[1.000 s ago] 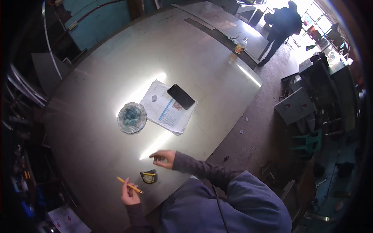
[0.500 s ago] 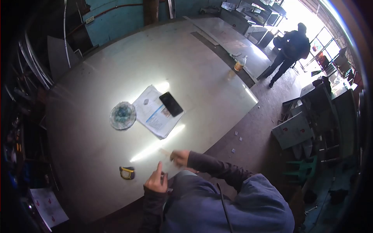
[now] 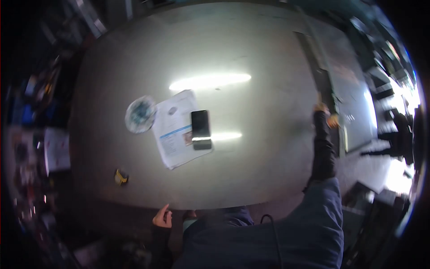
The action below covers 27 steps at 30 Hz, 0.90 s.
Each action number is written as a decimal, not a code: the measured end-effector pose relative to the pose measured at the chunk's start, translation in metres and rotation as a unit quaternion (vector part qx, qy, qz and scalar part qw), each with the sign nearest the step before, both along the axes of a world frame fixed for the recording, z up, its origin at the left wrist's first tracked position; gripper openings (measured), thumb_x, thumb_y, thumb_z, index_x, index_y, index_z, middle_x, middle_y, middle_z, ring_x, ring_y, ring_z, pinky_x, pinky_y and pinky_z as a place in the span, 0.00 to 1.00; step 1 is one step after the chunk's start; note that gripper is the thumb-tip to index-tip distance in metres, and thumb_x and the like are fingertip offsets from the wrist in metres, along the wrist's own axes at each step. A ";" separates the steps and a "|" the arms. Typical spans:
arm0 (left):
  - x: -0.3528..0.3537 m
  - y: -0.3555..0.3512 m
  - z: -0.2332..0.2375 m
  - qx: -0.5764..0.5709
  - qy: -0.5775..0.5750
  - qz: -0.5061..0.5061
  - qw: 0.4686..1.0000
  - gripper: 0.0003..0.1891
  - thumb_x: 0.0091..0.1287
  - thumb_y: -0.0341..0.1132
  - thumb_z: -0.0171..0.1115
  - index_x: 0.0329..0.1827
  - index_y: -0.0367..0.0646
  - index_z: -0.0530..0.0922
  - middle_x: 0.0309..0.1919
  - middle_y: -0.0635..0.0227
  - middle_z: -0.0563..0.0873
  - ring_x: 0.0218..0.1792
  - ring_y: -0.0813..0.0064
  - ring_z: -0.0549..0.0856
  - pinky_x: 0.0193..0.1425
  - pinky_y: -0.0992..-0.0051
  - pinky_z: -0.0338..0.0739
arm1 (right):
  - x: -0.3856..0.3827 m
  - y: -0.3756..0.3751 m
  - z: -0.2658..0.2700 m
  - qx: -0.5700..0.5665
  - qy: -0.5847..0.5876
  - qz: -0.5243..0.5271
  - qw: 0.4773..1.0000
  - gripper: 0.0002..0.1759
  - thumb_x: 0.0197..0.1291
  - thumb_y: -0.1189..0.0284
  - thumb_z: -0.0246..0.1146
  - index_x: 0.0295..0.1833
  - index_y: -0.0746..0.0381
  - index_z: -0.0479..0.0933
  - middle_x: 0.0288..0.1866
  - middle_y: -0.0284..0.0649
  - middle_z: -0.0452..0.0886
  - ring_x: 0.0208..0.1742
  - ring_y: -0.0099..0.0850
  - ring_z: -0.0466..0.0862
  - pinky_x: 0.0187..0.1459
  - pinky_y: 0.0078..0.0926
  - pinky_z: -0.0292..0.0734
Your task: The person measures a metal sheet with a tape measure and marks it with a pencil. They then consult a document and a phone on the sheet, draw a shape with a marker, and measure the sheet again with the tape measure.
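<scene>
Stretched the right hand [image 3: 320, 107] away from the left hand [image 3: 162, 218], out just beside the orange-labelled bottle [image 3: 333, 121].
Shifted work, apparently, away from the tape measure [image 3: 120, 177], lying near left on the table [image 3: 260, 175]; could not tell the right fingers' grip for blur; held the left index and thumb apart, seemingly empty.

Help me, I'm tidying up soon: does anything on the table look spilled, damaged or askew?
Nothing looks spilled or damaged, though blur hides fine detail. Only the papers seem slightly askew, lying at a slant on the table, with the phone jutting past their right edge.
</scene>
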<state>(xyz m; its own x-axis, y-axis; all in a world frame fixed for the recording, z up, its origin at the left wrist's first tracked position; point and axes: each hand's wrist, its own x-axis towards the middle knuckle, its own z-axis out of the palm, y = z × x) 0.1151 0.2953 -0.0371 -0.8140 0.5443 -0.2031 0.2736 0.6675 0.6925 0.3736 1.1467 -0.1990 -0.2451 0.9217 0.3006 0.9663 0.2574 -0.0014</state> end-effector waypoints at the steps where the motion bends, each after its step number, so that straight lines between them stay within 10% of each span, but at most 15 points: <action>1: 0.010 0.001 0.007 -0.017 0.007 0.034 0.999 0.16 0.65 0.28 0.59 0.56 0.40 0.79 0.29 0.62 0.86 0.24 0.75 0.86 0.30 0.76 0.79 | 0.008 0.027 -0.012 -0.007 0.079 -0.024 0.997 0.16 0.59 0.58 0.59 0.45 0.57 0.81 0.44 0.40 0.85 0.41 0.43 0.87 0.42 0.41 0.83; 2: 0.018 0.004 0.013 -0.036 0.014 0.034 0.999 0.16 0.64 0.26 0.60 0.55 0.39 0.80 0.31 0.61 0.86 0.26 0.76 0.86 0.32 0.77 0.80 | -0.004 0.039 0.019 -0.070 -0.058 -0.099 0.991 0.21 0.56 0.56 0.63 0.49 0.58 0.80 0.49 0.44 0.84 0.46 0.46 0.86 0.46 0.42 0.82; 11: 0.077 0.017 0.062 -0.166 0.061 0.142 0.974 0.14 0.64 0.28 0.60 0.53 0.43 0.81 0.46 0.53 0.86 0.47 0.55 0.86 0.49 0.66 0.81 | 0.030 0.141 0.001 -0.089 -0.049 -0.196 0.975 0.24 0.57 0.55 0.62 0.52 0.60 0.78 0.50 0.47 0.82 0.51 0.47 0.83 0.50 0.42 0.80; 23: 0.130 -0.012 0.058 -0.247 0.028 0.207 0.946 0.13 0.63 0.29 0.59 0.51 0.41 0.82 0.46 0.53 0.86 0.48 0.54 0.86 0.54 0.65 0.80 | 0.050 0.174 0.009 -0.134 0.046 -0.252 0.957 0.25 0.61 0.56 0.56 0.56 0.63 0.75 0.48 0.53 0.81 0.52 0.51 0.82 0.51 0.45 0.78; 27: 0.131 -0.013 0.050 -0.252 0.010 0.203 0.946 0.13 0.63 0.30 0.59 0.50 0.41 0.82 0.46 0.53 0.86 0.48 0.55 0.86 0.53 0.66 0.80 | 0.060 0.136 0.027 -0.129 0.022 -0.089 0.987 0.24 0.62 0.57 0.55 0.54 0.64 0.75 0.47 0.54 0.81 0.50 0.52 0.82 0.48 0.46 0.78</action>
